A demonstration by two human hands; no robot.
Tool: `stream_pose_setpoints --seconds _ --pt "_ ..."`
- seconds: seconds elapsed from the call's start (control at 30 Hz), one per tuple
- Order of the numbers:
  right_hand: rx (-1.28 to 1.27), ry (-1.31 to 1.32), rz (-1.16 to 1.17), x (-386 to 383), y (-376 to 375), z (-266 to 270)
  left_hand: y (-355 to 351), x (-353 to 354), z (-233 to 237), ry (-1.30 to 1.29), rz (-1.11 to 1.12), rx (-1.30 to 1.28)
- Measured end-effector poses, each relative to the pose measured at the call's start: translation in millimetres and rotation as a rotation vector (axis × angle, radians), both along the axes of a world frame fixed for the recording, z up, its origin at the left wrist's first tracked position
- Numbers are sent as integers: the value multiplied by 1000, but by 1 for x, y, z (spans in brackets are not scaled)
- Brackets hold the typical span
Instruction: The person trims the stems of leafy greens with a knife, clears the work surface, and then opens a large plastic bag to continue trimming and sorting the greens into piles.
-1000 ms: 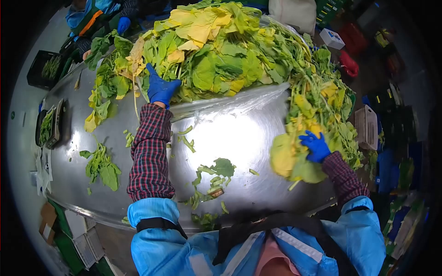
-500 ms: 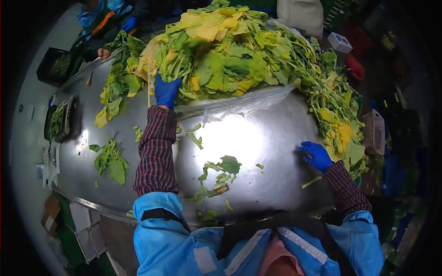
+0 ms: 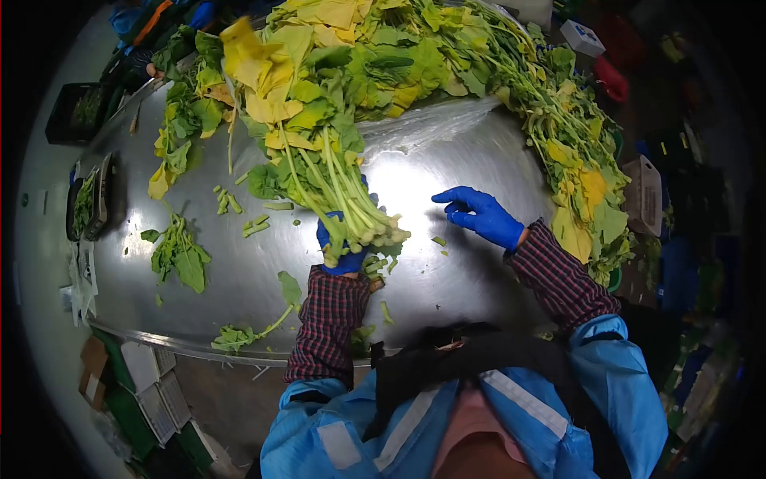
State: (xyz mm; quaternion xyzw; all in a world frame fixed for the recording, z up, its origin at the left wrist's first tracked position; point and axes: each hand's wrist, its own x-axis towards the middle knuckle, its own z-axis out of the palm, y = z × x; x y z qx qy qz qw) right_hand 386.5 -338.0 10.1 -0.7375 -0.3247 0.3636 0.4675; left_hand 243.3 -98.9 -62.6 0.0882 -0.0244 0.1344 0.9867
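Observation:
A bunch of leafy greens (image 3: 339, 180) with long pale stems and yellow and green leaves is in my left hand (image 3: 346, 262), which wears a blue glove. Its cut stem ends point to the right, and its leaves reach back toward the big heap of greens (image 3: 391, 68). Most of my left fingers are hidden under the stems. My right hand (image 3: 487, 219), gloved in blue too, is apart from the stem ends, over the metal table (image 3: 447, 311). Its fingers stretch toward the bunch with nothing in them.
Clear plastic film (image 3: 435, 124) lies under the heap's front edge. More greens (image 3: 586, 184) hang along the right side. Loose leaves (image 3: 182, 251) and stem pieces (image 3: 255, 226) are scattered at left. A black crate (image 3: 73, 113) and part of another person are at the far left.
My left hand has come back from the heap toward me, now holding the bunch of greens. My right hand has moved left and up, nearer the stems. The view has shifted slightly.

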Motion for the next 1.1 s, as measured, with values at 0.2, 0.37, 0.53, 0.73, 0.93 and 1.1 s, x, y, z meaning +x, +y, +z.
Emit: stream_pose_setpoints --seconds 0.2,0.37,0.53,0.73,0.93,1.1 --pt "-11 -122 -57 -4 -12 19 -50 3 -32 449 77 622" --pt "-432 -319 360 6 -66 -1 -100 38 0 418 348 1950" --pt "-668 -123 501 34 -37 63 -7 85 70 567 116 1583" --pt "-25 -590 76 114 75 88 168 147 79 815 1100 2047" --pt "203 -1229 376 124 263 85 249 207 72 1393 481 1935" --pt "-329 -1324 276 148 303 43 237 197 65 1404 377 2212"
